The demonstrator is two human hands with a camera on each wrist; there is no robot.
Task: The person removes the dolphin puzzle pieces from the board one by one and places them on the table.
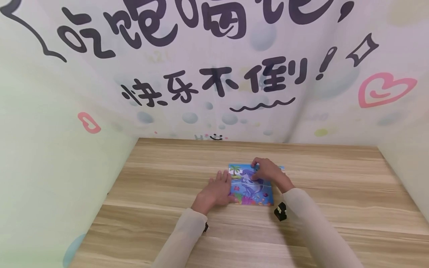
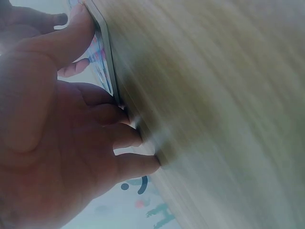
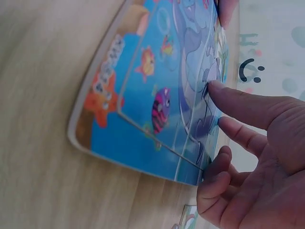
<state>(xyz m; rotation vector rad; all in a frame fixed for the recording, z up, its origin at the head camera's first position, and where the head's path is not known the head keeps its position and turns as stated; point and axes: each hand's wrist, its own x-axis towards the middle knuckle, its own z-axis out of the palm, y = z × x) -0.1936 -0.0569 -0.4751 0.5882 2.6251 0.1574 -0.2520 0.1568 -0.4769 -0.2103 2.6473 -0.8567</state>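
A flat jigsaw puzzle (image 1: 249, 191) with a dolphin and sea picture lies in its tray on the wooden table. My left hand (image 1: 219, 190) steadies its left side. Its extended fingers (image 2: 126, 137) reach down to the table beside the tray, while the thumb lies along the tray's near corner. Over the upper right of the picture, my right hand (image 1: 270, 173) holds a puzzle piece (image 3: 209, 107) between thumb and index finger. The thumb tip touches the dolphin part, close to a dark gap in the picture. In the right wrist view, the other fingers are curled by the tray's edge.
Beyond the tray's right side, part of another printed piece (image 3: 189, 215) lies on the table (image 1: 161, 175). A white printed wall (image 1: 187, 123) rises behind the table's back edge. Black wrist-worn devices show under the right sleeve (image 1: 310, 212) and beside the left sleeve (image 1: 184, 234).
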